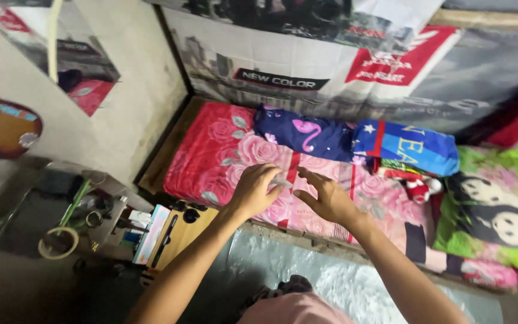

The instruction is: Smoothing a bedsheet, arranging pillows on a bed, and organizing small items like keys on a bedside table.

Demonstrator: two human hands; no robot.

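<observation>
My left hand hovers over the red and pink rose-patterned bed sheet, fingers curled around a small pale object that is too small to make out. My right hand is just to its right, fingers spread, palm down over the same sheet. A dark blue bolster with a pink flamingo print lies along the far side of the bed. Beside it sits a blue bolster with red trim and a star.
A green pillow with a panda print lies at the right end of the bed. A low wooden side table with small items stands at the left. A roll of tape and clutter sit on the floor. Printed banners cover the wall.
</observation>
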